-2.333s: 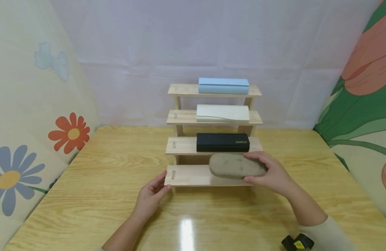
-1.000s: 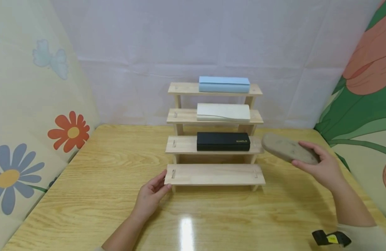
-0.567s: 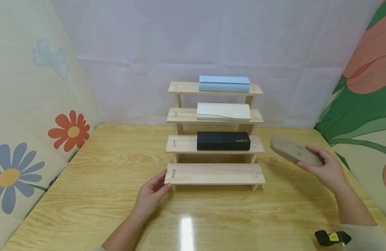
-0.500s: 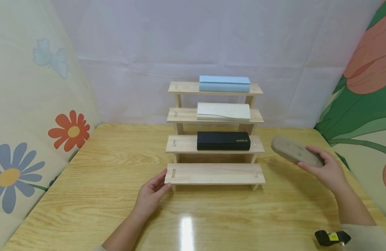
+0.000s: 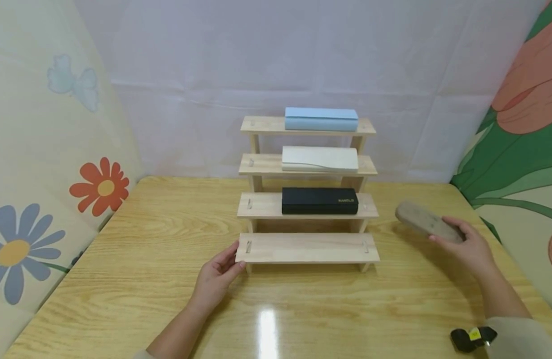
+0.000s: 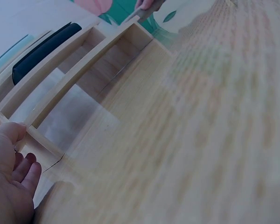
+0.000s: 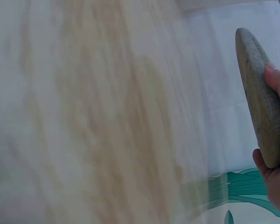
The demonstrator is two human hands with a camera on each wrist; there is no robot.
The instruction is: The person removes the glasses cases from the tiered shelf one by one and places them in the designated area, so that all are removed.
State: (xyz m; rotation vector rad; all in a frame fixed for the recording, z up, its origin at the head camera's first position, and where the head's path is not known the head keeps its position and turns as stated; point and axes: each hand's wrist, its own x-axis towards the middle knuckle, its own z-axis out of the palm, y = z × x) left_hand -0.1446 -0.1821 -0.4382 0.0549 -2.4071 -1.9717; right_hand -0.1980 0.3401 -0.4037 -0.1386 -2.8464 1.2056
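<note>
On the near part of the wooden table [image 5: 123, 279], the person's left hand [image 5: 215, 280] rests with relaxed fingers, and its fingertips touch the left end of the lowest step of a small wooden stepped rack [image 5: 306, 248]; it holds nothing. In the left wrist view the same hand [image 6: 9, 179] lies loosely open beside the corner of the rack [image 6: 74, 88]. At the right side, a little farther from the person, the right hand [image 5: 466, 249] grips a grey-brown oval case [image 5: 426, 222] by its near end, with thumb and fingers curled around it. The case is to the right of the rack and apart from it, tilted so that its far end points toward the rack, and it seems to be slightly above the table. The right wrist view shows the case [image 7: 261, 98] held at its lower end by the fingers [image 7: 276, 81]. Behind, the lowest step of the rack is bare. On the second step lies a black case [image 5: 319, 201], on the third step a white case [image 5: 319, 159], and on the top step a light blue case [image 5: 321, 119]. Behind the rack hangs a pale cloth backdrop [image 5: 302, 55].
</note>
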